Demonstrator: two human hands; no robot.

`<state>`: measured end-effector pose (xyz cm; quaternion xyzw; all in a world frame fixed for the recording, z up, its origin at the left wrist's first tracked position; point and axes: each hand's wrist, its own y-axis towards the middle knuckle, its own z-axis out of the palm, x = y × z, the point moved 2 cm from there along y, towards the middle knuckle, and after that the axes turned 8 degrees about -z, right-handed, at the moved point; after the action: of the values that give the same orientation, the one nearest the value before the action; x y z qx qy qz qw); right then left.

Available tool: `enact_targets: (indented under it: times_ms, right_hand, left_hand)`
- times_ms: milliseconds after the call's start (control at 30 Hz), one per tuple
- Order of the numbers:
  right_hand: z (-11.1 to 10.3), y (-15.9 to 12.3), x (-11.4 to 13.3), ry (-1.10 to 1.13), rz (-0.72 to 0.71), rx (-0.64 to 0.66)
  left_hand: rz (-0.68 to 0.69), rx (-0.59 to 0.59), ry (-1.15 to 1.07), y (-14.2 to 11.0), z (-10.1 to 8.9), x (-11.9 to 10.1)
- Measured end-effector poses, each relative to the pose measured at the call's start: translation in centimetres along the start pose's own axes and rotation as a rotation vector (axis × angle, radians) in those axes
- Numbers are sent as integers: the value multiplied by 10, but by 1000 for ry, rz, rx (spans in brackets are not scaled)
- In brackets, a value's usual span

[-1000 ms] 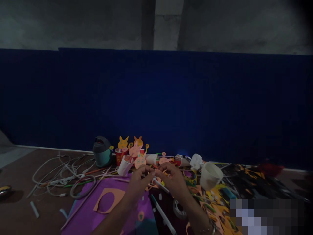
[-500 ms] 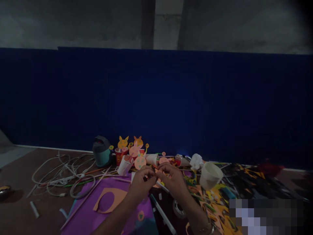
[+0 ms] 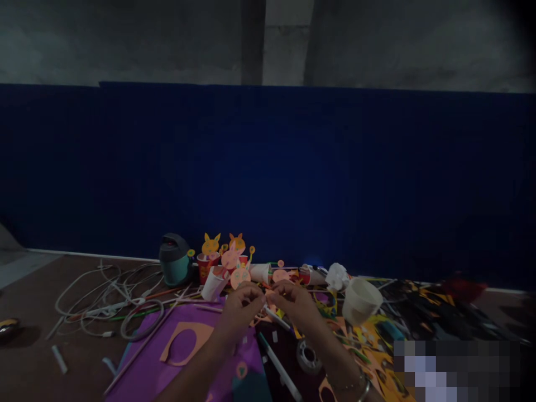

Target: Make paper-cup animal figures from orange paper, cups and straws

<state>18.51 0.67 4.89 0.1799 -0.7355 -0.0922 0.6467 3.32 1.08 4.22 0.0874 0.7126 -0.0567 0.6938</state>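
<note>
Close together above the middle of the cluttered surface, my left hand [image 3: 243, 312] and my right hand [image 3: 295, 307] each have thumb and fingers pinched. Whatever lies between the fingertips is too small and dim to name. Just beyond them stand paper cups with animal-face paper cutouts: a white cup [image 3: 214, 283] leans, and a peach cat face [image 3: 240, 276] rises behind my left hand. Another peach face cutout [image 3: 281, 276] lies past my right fingers. Below my hands are a white-and-green pen-like stick [image 3: 278, 363] and a tape roll [image 3: 309, 357].
Purple paper [image 3: 146, 374] bears a peach sheet with a round hole [image 3: 196, 335]. Tangled white cables [image 3: 104, 301] lie left, near a teal speaker-like device [image 3: 175, 268]. At right are a white tub [image 3: 362, 301], crumpled tissue [image 3: 337, 277] and yellow paper scraps [image 3: 377, 357]. A blue wall [image 3: 268, 178] stands behind.
Both hands stay pinched in nearly the same place. The fingertips have drawn slightly apart, and my right forearm has shifted a little, showing more of the tape roll.
</note>
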Motion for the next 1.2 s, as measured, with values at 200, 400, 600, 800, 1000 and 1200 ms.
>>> enact_targets:
  times_ms: [200, 400, 600, 800, 1000, 1200]
  right_hand:
    - [1, 1, 3, 17, 30, 22]
    - [-2, 3, 2, -103, -57, 41]
    - [1, -7, 20, -467, -315, -228]
    - [13, -16, 28, -736, -434, -211]
    - [12, -15, 22, -712, -398, -189]
    - [11, -14, 21, -654, -370, -151]
  left_hand:
    - [35, -37, 23, -1, -1, -2]
    - [56, -34, 97, 1, -2, 1]
    - [162, -215, 262, -4, -3, -11]
    - [332, -316, 498, -14, 1, -22]
    - [434, -336, 662, -19, 4, -22]
    - [465, -337, 707, -19, 3, -23]
